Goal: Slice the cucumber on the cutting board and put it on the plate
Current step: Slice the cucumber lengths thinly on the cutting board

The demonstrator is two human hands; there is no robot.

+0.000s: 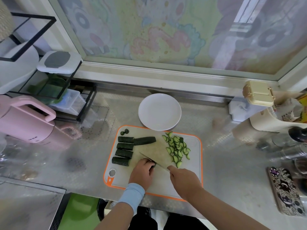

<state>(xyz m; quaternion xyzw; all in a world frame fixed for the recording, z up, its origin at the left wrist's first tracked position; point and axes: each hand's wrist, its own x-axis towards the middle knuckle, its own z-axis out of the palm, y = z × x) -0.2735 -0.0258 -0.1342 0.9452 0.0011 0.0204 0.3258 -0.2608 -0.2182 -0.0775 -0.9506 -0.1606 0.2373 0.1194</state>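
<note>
Partway through, the left hand (pixel 142 172) pins a dark green cucumber piece (pixel 154 164) under curled fingers (pixel 147 163) on the orange-rimmed grey cutting board (pixel 192 171) while the right hand (pixel 184 180) grips the steel knife (pixel 147 157), with half-moon slices (pixel 177 150) piled, five chunks (pixel 124 146) uncut and the round white plate (pixel 159 112) empty.
</note>
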